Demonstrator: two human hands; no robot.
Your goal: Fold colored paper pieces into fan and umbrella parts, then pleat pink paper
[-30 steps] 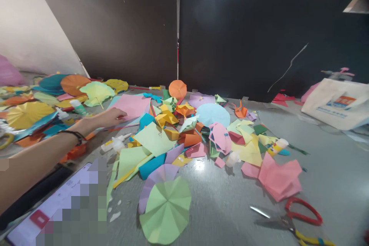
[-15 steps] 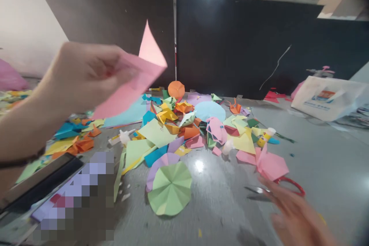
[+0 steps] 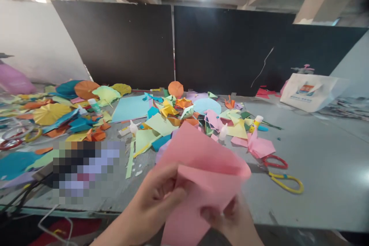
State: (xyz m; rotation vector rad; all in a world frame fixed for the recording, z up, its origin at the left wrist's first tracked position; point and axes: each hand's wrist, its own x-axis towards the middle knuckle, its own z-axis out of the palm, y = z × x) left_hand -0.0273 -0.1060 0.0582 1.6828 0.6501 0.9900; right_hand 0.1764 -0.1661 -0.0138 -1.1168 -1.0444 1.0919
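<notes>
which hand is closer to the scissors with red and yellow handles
Right. The right hand is below and left of the red-and-yellow-handled scissors, not touching them; the left hand is farther left, past the pink paper sheet.

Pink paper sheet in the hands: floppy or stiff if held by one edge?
Likely floppy and light: the pink paper sheet bows and curls between the left hand and right hand. It looks thin, so a tight grip would probably crease it.

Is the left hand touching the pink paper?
Touching. The head view shows the left hand closed on the lower left edge of the pink paper, with its fingers pressed against the sheet.
</notes>
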